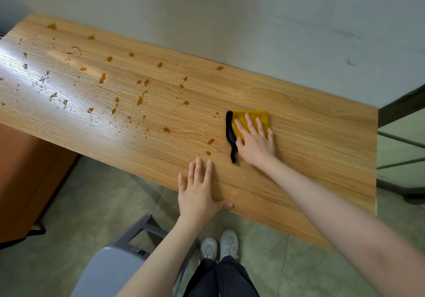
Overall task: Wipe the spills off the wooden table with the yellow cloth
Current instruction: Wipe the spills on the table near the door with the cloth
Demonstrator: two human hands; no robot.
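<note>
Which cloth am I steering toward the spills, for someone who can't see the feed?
Start at the wooden table and go to its right half. There the right hand presses flat on the yellow cloth, the only fabric on the table, marked by a black edge.

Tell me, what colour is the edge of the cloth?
Black. The yellow cloth has a black edge along its left side, seen in the head view.

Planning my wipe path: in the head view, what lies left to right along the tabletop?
Spills → left hand → black cloth edge → right hand pressing the yellow cloth → bare table.
</note>
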